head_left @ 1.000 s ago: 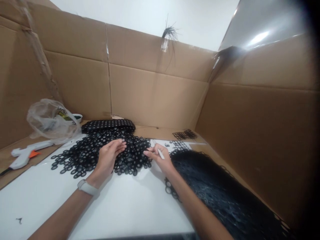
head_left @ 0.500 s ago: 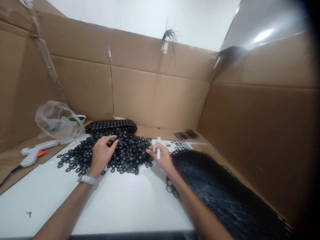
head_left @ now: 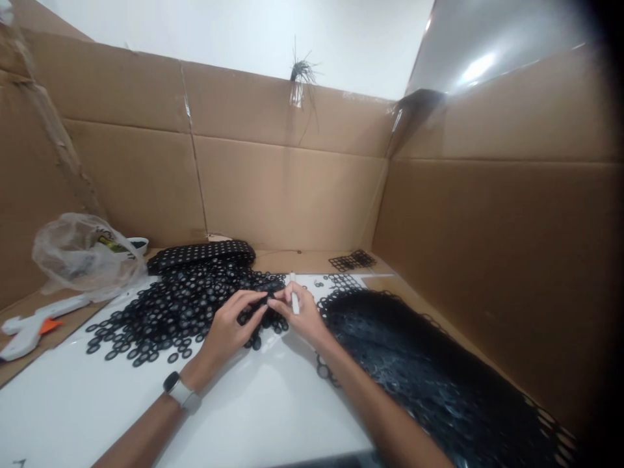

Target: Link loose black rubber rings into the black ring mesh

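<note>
The two hands are close together at the near right edge of a big pile of rings (head_left: 180,302). The left hand (head_left: 229,331) and the right hand (head_left: 303,316) touch at the fingertips. They pinch one small black ring (head_left: 268,301) between them. The right hand also holds a thin white stick (head_left: 294,302) in its fingers, and the stick points up and away. The left wrist wears a watch (head_left: 178,390).

The pile lies on a white table (head_left: 253,409). To the right of the hands is a big black mat (head_left: 419,370) made of rings stuck together. It runs from the middle to the near right corner. At the far side of the pile lies a folded black piece with dots (head_left: 199,252). On the left are a clear bag (head_left: 78,257) and a white glue gun (head_left: 29,325). Brown cardboard walls (head_left: 283,188) stand all around the table.
</note>
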`<state>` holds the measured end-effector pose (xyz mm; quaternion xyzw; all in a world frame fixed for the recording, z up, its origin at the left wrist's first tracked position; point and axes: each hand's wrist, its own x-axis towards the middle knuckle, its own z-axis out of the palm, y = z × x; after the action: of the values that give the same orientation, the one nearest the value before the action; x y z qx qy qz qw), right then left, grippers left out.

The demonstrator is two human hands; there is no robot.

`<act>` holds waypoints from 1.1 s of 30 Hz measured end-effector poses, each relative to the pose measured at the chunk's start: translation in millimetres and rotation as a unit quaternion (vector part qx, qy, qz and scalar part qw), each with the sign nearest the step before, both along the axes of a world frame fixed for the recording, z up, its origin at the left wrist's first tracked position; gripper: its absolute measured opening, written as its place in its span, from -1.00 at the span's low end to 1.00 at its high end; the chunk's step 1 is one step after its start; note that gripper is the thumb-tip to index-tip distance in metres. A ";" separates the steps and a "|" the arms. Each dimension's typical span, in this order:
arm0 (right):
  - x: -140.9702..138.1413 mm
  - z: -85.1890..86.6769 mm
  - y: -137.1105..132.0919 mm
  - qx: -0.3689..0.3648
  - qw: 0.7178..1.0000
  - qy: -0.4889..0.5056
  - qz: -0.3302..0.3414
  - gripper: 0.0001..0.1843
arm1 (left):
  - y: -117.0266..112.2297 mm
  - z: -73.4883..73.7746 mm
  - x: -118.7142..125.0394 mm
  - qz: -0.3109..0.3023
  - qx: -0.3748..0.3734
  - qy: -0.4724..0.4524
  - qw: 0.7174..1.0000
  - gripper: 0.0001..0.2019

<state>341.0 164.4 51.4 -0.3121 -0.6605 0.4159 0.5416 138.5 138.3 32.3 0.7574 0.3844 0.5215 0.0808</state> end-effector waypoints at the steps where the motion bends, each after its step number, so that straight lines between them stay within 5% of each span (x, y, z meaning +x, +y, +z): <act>1: -0.9 -0.5 -0.6 -0.021 0.999 0.019 0.020 -0.48 | 0.6 -0.3 -0.7 0.004 -0.005 -0.005 1.000 -0.77; 5: -3.2 -2.9 -1.5 -0.065 0.993 0.067 0.065 -0.45 | 2.7 -1.0 -5.2 0.014 -0.016 -0.015 1.000 -0.77; 13: 0.9 -3.4 0.5 0.006 1.000 0.009 0.028 -0.55 | 5.1 -5.9 -6.6 0.000 -0.004 -0.008 1.000 -0.78; 27: -0.5 1.7 -9.4 0.018 1.000 -0.003 0.008 -0.57 | 3.2 -6.2 -4.9 0.011 0.032 0.001 0.999 -0.82; 33: -4.8 5.3 -20.9 0.016 1.000 -0.025 -0.003 -0.62 | 1.4 -6.1 -4.5 0.030 -0.055 -0.042 0.997 -0.84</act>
<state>336.3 143.5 56.7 -0.3160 -0.6791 0.3956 0.5314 133.9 139.7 26.2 0.7174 0.4313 0.5333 0.1224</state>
